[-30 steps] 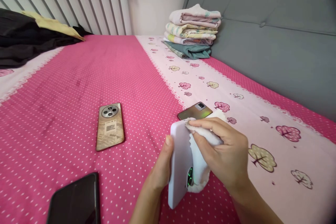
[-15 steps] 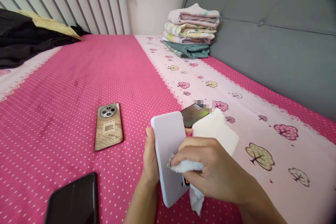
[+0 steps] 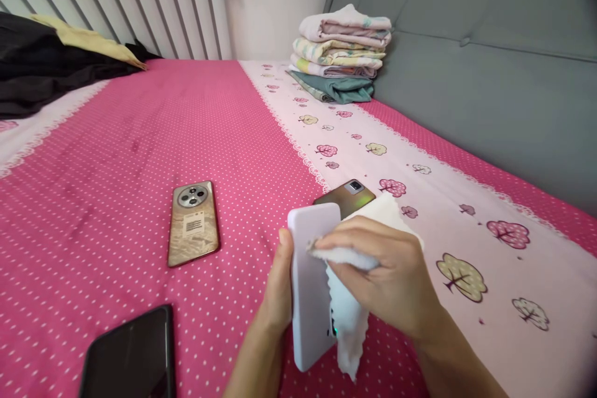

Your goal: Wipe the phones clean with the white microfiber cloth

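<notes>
My left hand (image 3: 278,286) grips a phone in a pale lilac case (image 3: 310,317) by its left side, thumb along the edge. The phone is tilted up with its back towards me and its camera end low, partly covered. In my right hand (image 3: 392,267) a white tissue (image 3: 352,329) is pinched and bunched; its tip touches the back of the case, and a loose flap hangs down over the camera area. Just behind, a brownish phone (image 3: 357,196) lies back up, partly hidden by the lilac phone.
A gold phone (image 3: 194,236) with a round camera ring lies left of my hands, and a black phone (image 3: 130,357) is nearer me. White paper (image 3: 394,211) lies beyond my right hand. Folded cloths (image 3: 342,53) are stacked by the grey headboard (image 3: 489,87); dark clothing (image 3: 37,68) lies far left.
The lilac phone and my left hand have shifted right and turned slightly. My right hand has moved up with the tissue, whose hanging flap now shows more.
</notes>
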